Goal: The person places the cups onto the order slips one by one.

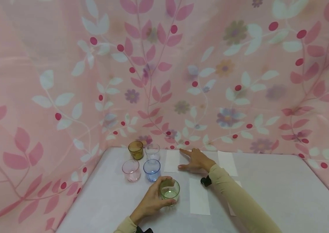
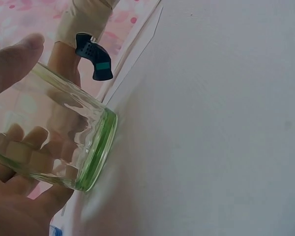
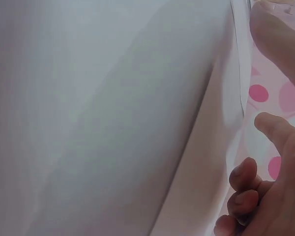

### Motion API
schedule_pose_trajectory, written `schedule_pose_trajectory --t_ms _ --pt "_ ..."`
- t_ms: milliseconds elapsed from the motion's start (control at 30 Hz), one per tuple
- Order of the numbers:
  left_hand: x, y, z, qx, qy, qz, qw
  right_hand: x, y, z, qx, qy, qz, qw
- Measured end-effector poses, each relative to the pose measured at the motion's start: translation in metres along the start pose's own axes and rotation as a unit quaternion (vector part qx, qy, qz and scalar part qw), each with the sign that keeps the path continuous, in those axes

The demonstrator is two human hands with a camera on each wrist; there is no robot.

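My left hand (image 1: 153, 198) grips a clear green drinking glass (image 1: 170, 191), thumb on one side and fingers round the other. In the left wrist view the glass (image 2: 64, 132) shows its thick green base close to the white table; whether it touches cannot be told. My right hand (image 1: 198, 160) holds nothing and hovers over or rests by the right edge of a white paper sheet (image 1: 170, 163) at the back. Its index finger points left and its thumb is spread, while in the right wrist view the other fingers (image 3: 243, 174) bend loosely.
Left of the sheets stand an amber glass (image 1: 135, 150), a clear glass (image 1: 152, 151), a pink glass (image 1: 131, 171) and a blue glass (image 1: 152, 170). More white sheets lie at back right (image 1: 228, 163) and in front (image 1: 199, 199); one sheet (image 1: 232, 208) is partly under the right sleeve. A floral curtain (image 1: 164, 81) borders the table.
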State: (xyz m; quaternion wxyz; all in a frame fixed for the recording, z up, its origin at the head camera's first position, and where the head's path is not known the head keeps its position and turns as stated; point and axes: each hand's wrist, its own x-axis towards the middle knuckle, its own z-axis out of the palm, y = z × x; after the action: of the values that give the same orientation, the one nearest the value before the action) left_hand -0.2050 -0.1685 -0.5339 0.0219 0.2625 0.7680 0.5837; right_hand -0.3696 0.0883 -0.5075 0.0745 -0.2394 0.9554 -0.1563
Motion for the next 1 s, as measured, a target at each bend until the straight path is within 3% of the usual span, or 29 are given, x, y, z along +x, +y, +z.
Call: schedule_pose_trajectory --t_ms 333,533,700,1000 --pt "0.0016 -0.0049 0.0007 -0.022 -0.003 0.023 0.9995 0.0031 0.0017 0.0038 0.024 -0.006 0.006 0.9997" --pt "0.0021 -0.0050 -0.0007 -0.038 -0.007 0.031 0.9988 0.0052 -0.0006 0.0032 0.002 -0.014 -0.005 0.9999" --pt "0.0022 -0.0050 -0.0018 -0.043 -0.009 0.030 0.9986 0.0064 -0.0019 0.0036 -0.019 -0.019 -0.009 0.9996" --pt "0.0023 -0.0055 -0.0009 -0.058 -0.012 0.026 0.9979 0.0084 -0.0014 0.0055 -0.006 -0.023 0.000 0.9997"
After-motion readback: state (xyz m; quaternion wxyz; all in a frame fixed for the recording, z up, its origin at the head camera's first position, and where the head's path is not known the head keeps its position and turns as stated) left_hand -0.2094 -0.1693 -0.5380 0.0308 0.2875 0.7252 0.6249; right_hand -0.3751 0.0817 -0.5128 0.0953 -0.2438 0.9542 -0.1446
